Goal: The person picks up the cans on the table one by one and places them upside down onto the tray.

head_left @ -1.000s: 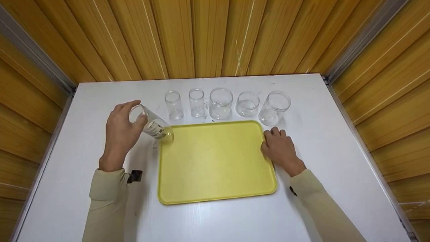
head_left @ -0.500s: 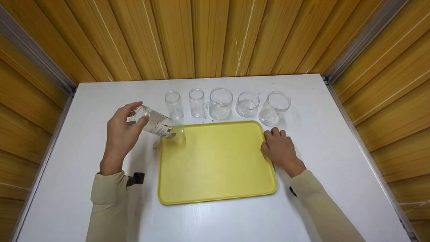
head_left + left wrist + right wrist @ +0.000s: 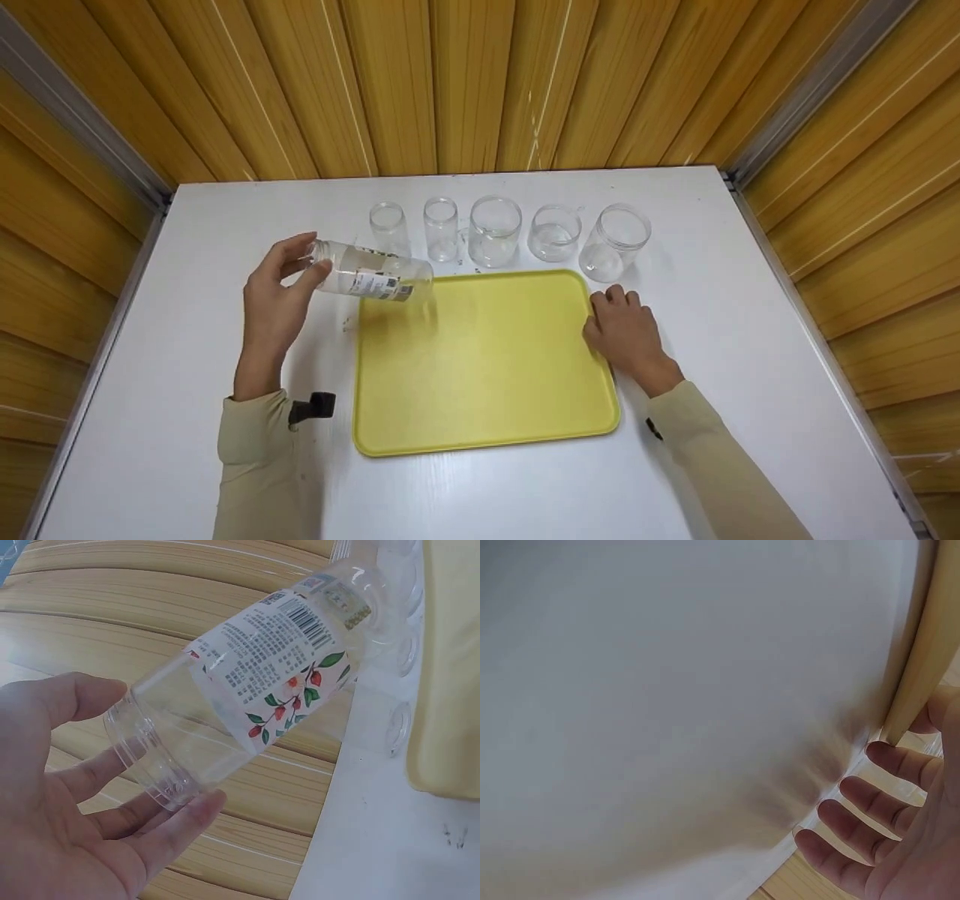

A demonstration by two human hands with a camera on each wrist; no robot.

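In the head view my left hand [image 3: 271, 311] holds a clear plastic jar [image 3: 381, 276] by its threaded mouth end, thumb on one side and fingers on the other. The jar lies nearly level in the air, its base over the far left corner of the yellow tray [image 3: 487, 367]. Its printed label [image 3: 281, 660] shows a barcode and red flowers in the left wrist view. My right hand [image 3: 626, 334] rests at the tray's right edge. In the right wrist view its relaxed fingers [image 3: 851, 829] touch the white table beside the rim, the thumb partly hidden by the tray.
Several clear jars stand upright in a row behind the tray, from a slim jar [image 3: 388, 225] on the left to a wide jar [image 3: 615, 240] on the right. The white table [image 3: 480, 495] is bounded by a wood-patterned wall [image 3: 465, 90] behind and at both sides.
The jar in my left hand has swung its base to the right and up, going from steeply tilted to nearly level. My right hand and the tray have stayed put.
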